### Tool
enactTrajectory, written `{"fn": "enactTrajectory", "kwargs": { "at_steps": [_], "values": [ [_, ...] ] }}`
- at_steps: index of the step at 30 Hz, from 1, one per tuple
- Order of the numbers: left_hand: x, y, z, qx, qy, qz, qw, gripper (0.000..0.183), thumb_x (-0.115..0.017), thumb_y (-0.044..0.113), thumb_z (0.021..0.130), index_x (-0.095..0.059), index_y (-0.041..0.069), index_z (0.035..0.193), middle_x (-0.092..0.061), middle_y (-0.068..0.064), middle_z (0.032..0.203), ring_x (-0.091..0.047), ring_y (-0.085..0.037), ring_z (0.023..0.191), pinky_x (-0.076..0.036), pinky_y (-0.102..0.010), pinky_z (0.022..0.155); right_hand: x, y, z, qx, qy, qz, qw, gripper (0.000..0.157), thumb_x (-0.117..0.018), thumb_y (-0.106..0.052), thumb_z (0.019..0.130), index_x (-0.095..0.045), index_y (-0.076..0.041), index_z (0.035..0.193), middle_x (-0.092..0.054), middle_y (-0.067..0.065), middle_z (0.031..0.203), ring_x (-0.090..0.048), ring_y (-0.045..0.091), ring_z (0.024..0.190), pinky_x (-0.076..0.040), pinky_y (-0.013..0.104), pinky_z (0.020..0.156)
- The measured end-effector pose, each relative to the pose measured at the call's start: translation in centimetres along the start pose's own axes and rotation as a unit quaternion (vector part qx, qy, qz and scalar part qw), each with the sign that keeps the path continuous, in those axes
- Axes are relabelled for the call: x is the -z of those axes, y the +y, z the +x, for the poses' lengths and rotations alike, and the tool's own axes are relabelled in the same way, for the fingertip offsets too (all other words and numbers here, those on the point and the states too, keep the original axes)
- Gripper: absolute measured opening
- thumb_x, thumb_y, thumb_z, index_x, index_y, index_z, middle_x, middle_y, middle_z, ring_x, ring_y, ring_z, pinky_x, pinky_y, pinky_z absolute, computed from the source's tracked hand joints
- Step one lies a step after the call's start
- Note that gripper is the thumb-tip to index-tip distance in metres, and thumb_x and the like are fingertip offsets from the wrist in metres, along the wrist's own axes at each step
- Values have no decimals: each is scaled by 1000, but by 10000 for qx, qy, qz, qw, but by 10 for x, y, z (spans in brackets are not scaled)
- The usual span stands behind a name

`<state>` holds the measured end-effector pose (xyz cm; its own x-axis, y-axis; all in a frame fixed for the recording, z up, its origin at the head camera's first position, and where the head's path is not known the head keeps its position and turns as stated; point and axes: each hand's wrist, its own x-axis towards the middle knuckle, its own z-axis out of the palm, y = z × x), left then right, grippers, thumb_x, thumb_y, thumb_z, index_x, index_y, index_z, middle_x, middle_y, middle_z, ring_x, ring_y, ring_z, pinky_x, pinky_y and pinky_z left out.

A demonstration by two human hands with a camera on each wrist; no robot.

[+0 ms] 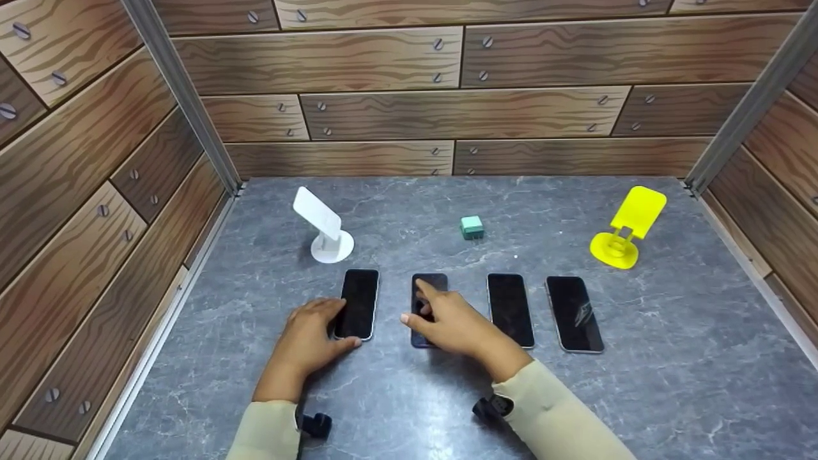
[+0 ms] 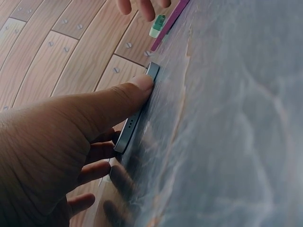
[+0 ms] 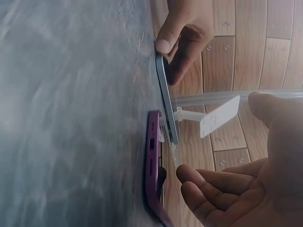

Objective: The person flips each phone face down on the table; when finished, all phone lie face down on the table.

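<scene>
Two bare hands in pale sleeves (image 1: 562, 415) work over a grey, marble-patterned bench (image 1: 390, 409), with a wood-plank wall (image 1: 383, 115) at 12 o'clock. Four phones lie in a row across the bench, dark screens facing up.

The left hand (image 1: 313, 335) is at the first phone (image 1: 361, 303), which sits at the 9 o'clock end of the row. Its grip pinches that phone, thumb at the near end and fingers along the 9 o'clock edge. The left wrist view shows the thumb pressed to the phone's grey rim.

The right hand (image 1: 450, 319) hovers over the second phone (image 1: 422, 338), its grip spread and holding nothing. The index finger points toward 11 o'clock and the thumb stands well apart from it. The right wrist view shows a gap between the fingertips and this phone, whose rim is purple.

Taking the second phone as the clock's centre, the third phone (image 1: 511, 313) is at 3 o'clock, partly behind the right wrist, and the fourth phone (image 1: 571, 303) lies just beyond it. A white stand (image 1: 327, 223) is at 10 o'clock, a small green block (image 1: 472, 228) at 1 o'clock, and a yellow stand (image 1: 641, 211) at 2 o'clock.
</scene>
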<state>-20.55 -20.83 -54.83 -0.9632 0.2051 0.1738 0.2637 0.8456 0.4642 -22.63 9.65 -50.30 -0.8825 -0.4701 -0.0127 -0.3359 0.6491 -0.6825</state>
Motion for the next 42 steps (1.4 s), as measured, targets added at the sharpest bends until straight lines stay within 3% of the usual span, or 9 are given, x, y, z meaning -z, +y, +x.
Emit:
{"fn": "enactTrajectory", "kwargs": {
  "at_steps": [4,15,19,25,31,37,42],
  "values": [
    [0,0,0,7,5,-32,10000,80,-93,46,84,-68,5,148,-68,-17,149,-57,-40,146,-37,-61,125,-5,-4,4,228,-29,-8,9997,88,-64,-53,108,-36,6,166,-71,22,140,-73,31,121,-56,53,110],
    [-2,-2,-1,76,-47,-2,10000,80,-93,48,85,-68,6,148,-69,-16,149,-56,-40,147,-37,-62,125,-24,-10,13,320,-72,-114,9994,83,-64,-49,108,-42,12,161,-68,21,147,-71,33,128,-54,53,113],
    [-1,-1,-2,57,-25,19,10000,80,-93,48,84,-68,6,148,-69,-16,149,-57,-41,147,-37,-62,125,-28,-12,17,436,-51,-143,9989,83,-63,-51,107,-45,12,159,-73,21,138,-74,32,122,-57,51,109],
    [-1,0,-2,-4,32,8,10000,78,-94,45,84,-69,5,147,-70,-15,147,-58,-39,145,-39,-62,124,-34,-17,21,645,6,-141,9978,71,-66,-49,106,-57,9,147,-79,21,122,-77,33,115,-61,52,102],
    [-1,0,-1,-34,54,55,10000,79,-94,45,84,-69,5,146,-71,-15,146,-59,-39,145,-39,-61,123,-36,-20,25,504,-89,-74,9987,75,-66,-47,107,-52,10,153,-78,23,126,-76,34,118,-60,51,106],
    [1,2,1,19,12,65,10000,78,-94,46,84,-69,5,146,-70,-14,147,-58,-39,146,-38,-61,124,-40,-23,32,470,-48,23,9989,70,-67,-44,107,-56,11,148,-80,19,116,-78,33,110,-62,50,100],
    [1,2,1,52,-25,46,10000,79,-93,47,85,-69,6,147,-70,-13,148,-57,-39,147,-37,-62,125,-46,-27,36,169,-199,375,9990,80,-65,-45,108,-45,14,158,-75,22,135,-77,31,116,-60,49,105]
  ]
}}
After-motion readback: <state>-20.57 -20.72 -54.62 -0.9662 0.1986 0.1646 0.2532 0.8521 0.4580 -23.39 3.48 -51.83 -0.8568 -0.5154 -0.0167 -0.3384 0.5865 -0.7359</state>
